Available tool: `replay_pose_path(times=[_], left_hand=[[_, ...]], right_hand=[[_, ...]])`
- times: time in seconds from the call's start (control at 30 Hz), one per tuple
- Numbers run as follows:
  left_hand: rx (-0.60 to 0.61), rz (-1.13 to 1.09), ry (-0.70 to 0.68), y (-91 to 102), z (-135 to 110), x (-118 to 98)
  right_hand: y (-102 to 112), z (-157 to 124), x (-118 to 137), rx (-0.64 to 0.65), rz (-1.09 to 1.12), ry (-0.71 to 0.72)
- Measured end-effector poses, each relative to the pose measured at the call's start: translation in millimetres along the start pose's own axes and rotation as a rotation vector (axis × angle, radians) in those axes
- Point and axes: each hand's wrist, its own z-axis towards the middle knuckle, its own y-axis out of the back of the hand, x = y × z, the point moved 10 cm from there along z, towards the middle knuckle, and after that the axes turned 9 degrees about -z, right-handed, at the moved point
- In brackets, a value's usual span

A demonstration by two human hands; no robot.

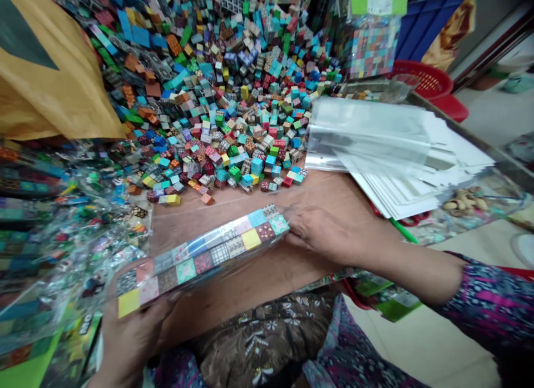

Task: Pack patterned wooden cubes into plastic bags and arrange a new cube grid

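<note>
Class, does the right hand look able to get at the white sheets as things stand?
Probably yes, if the right hand leaves the wrapped blocks: the white sheets lie nearby, only partly covered by clear plastic.

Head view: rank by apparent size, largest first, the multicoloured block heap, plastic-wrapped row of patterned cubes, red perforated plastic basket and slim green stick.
Multicoloured block heap
Plastic-wrapped row of patterned cubes
Red basket
Green stick

Underside of wrapped block (204, 260) hidden, yellow bag (75, 76) cut off at left.
</note>
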Motion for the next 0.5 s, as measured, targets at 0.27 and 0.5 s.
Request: replay_pose_path(times=[0.27,0.5], left_hand=[[0.032,-0.017,0.032,1.0,-4,4],[0.023,-0.028,0.053,0.8,-6,2]], right_hand=[[-13,1,-6,0.049,-0.101,-0.055],[5,-8,-9,0.101,0.108,-0.057]])
